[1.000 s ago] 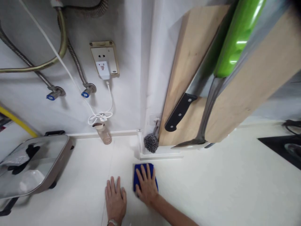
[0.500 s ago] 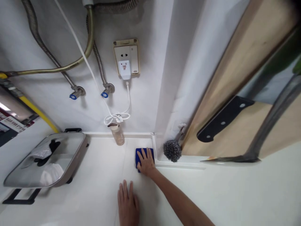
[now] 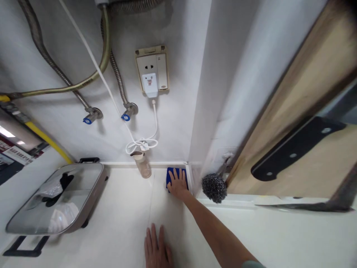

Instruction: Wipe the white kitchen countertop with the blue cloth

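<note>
At the near edge of the bench (image 3: 117, 230), the left hand (image 3: 157, 252) is laid flat, fingers spread, holding nothing. Farther back, the right arm is stretched out and the right hand (image 3: 177, 183) is pressed open-palmed on the blue cloth (image 3: 170, 174), which has been pushed from mid-bench into the back corner, between the small bottle (image 3: 142, 164) and the steel scourer (image 3: 214, 187).

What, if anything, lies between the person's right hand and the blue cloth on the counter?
Nothing visible. The right hand lies flat on the blue cloth, pressing it into the counter corner by the wall. The small bottle stands apart, to the cloth's left. The left hand rests on the counter, nearer the camera.
</note>
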Motion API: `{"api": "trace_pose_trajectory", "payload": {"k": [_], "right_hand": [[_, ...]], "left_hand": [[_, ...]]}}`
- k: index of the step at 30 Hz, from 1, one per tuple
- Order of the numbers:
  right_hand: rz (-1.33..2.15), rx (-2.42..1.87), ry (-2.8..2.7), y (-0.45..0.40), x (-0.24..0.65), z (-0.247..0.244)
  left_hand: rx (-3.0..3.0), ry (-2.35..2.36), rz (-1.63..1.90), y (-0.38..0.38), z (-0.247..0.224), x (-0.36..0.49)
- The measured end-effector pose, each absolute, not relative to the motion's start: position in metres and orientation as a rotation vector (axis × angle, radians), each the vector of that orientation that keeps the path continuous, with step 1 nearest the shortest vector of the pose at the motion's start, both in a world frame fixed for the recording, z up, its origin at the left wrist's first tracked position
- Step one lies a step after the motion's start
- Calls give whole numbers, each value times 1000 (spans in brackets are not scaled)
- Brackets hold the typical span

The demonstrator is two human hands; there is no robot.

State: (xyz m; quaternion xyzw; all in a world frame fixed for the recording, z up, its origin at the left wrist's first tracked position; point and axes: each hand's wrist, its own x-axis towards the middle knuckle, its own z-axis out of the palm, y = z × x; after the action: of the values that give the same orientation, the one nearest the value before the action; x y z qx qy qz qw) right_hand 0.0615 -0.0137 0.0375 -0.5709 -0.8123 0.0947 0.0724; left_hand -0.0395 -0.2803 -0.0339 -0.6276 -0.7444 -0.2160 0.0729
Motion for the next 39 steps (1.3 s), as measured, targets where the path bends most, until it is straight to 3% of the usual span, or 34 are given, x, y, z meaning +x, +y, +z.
{"api": "trace_pose_trajectory", "payload": {"k": [8, 14, 22, 28, 32, 39], "right_hand": [[325, -1451, -2562, -138, 74, 36], [352, -1346, -2548, -217, 162, 20], [39, -1953, -2166, -236, 345, 7], [-182, -2413, -1773, -309, 466, -11], [-296, -2563, -1659, -360, 472, -13], [-282, -2405, -1816, -424, 389, -3]], "left_hand": [[-1883, -2240, -702, -274, -21, -43], [-1906, -2302, -712, -273, -5, -40], [-1909, -2392, -749, -271, 11, -32], [-1927, -2370, -714, -272, 25, -21], [-1943, -2354, -660, -270, 24, -17], [-1958, -2233, -704, -270, 20, -16]]}}
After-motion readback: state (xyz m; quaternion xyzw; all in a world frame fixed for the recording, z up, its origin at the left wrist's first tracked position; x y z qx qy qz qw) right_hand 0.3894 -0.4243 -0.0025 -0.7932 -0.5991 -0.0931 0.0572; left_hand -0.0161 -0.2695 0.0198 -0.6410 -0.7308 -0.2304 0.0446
